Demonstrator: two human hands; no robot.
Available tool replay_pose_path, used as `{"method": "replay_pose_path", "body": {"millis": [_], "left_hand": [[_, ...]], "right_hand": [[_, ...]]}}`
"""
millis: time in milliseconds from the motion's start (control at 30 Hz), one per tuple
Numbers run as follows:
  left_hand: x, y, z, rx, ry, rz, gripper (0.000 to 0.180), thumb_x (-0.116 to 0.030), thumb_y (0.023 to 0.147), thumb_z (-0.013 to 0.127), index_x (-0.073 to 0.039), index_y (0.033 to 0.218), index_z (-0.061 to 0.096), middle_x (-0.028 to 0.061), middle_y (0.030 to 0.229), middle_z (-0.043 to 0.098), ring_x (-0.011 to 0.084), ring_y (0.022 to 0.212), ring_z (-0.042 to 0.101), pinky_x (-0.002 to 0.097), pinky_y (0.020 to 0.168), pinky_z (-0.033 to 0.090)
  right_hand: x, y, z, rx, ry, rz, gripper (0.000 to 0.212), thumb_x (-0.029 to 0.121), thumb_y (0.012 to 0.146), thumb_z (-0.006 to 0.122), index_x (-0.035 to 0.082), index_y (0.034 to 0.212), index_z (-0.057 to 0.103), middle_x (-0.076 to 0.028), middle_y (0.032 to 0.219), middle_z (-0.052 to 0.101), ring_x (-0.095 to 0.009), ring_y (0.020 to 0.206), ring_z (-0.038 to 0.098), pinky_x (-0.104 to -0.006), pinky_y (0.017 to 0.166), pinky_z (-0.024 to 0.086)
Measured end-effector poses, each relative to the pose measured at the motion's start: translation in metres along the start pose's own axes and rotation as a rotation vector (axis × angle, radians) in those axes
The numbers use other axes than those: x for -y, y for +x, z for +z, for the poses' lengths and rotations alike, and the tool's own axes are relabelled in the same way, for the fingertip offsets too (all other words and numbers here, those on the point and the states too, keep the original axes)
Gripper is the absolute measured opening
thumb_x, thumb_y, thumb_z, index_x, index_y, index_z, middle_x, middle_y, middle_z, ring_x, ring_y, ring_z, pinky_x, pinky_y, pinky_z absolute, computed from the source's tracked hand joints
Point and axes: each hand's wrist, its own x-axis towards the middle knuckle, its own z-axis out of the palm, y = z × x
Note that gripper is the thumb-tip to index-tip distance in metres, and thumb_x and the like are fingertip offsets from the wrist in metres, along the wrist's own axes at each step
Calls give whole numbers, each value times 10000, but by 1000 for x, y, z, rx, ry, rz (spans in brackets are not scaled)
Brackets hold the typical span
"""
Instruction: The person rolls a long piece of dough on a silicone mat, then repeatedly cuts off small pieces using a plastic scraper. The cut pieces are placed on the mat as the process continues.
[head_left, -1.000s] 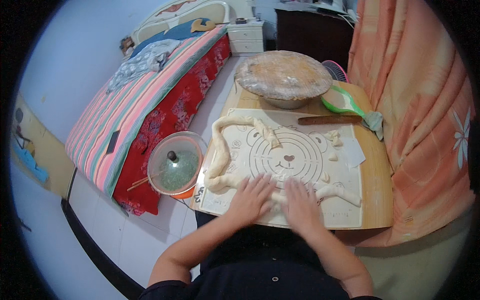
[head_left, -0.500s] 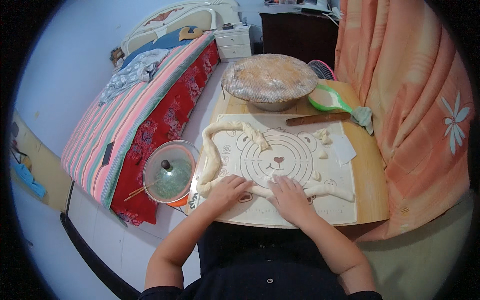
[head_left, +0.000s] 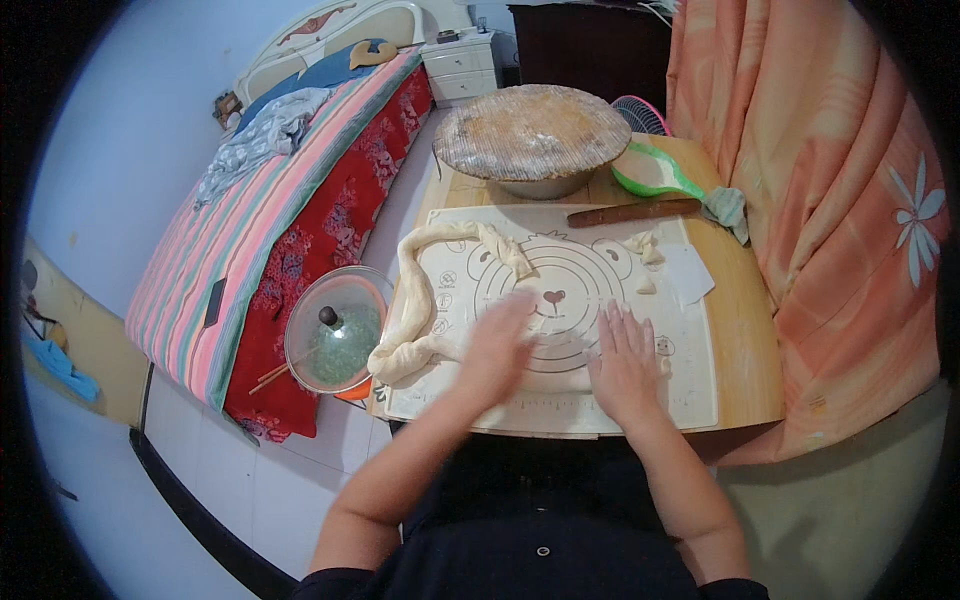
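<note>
A long rope of pale dough [head_left: 414, 292] curves round the left side of a cream baking mat [head_left: 690, 385] printed with a bear face. One end lies near the bear's left ear; a thick fold sits at the mat's left edge, and a straighter stretch runs along the front. My right hand [head_left: 624, 365] lies open, fingers stretched out, its palm over the front stretch of dough. My left hand [head_left: 498, 345] is over the mat left of it, smeared by motion, so its fingers are unclear. Small dough scraps [head_left: 645, 247] rest at the mat's right.
Behind the mat stands a large bowl under a floury woven round cover [head_left: 533, 132]. A wooden rolling pin [head_left: 632, 212], a green scoop [head_left: 655, 172] and a white scraper [head_left: 690, 276] lie rightward. A glass-lidded pot [head_left: 340, 340] stands left, near the bed [head_left: 270, 220]. An orange curtain [head_left: 800, 200] hangs right.
My left hand has lifted and moved right, while my right hand has shifted slightly right. The front dough has slid, its left fold bulging further left. The whole view has shifted slightly.
</note>
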Motion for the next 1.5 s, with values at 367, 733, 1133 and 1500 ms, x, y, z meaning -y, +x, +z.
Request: {"method": "replay_pose_path", "body": {"millis": [367, 733, 1133, 1500], "left_hand": [[-66, -26, 80, 288, 225, 89, 803, -550, 937, 472, 0, 1499, 306, 212, 1541, 336, 345, 1434, 314, 540, 1149, 229], [-66, -45, 59, 327, 288, 184, 754, -547, 918, 497, -17, 1447, 412, 169, 1534, 370, 288, 1446, 302, 532, 1149, 230], [-54, -49, 43, 504, 215, 247, 746, -504, 948, 494, -112, 1542, 270, 135, 1577, 295, 311, 1468, 251, 562, 1167, 191], [-27, 43, 91, 299, 383, 78, 638, -490, 960, 463, -81, 1447, 420, 141, 1520, 391, 304, 1419, 337, 542, 1149, 231]], "right_hand": [[-13, -53, -24, 256, 59, 46, 568, 288, 954, 464, 27, 1454, 398, -154, 1520, 385, -311, 1395, 354, -523, 1170, 185], [-22, -98, -39, 320, 34, 4, 690, 337, 897, 592, -27, 1445, 382, -195, 1524, 363, -337, 1424, 308, -522, 1181, 167], [-22, -90, -46, 357, 33, -64, 661, 340, 932, 558, 3, 1467, 364, -154, 1520, 383, -329, 1421, 314, -521, 1189, 151], [-62, 9, 1, 54, -79, 45, 668, 306, 908, 573, 27, 1478, 364, -148, 1546, 350, -305, 1434, 307, -485, 1202, 142]]}}
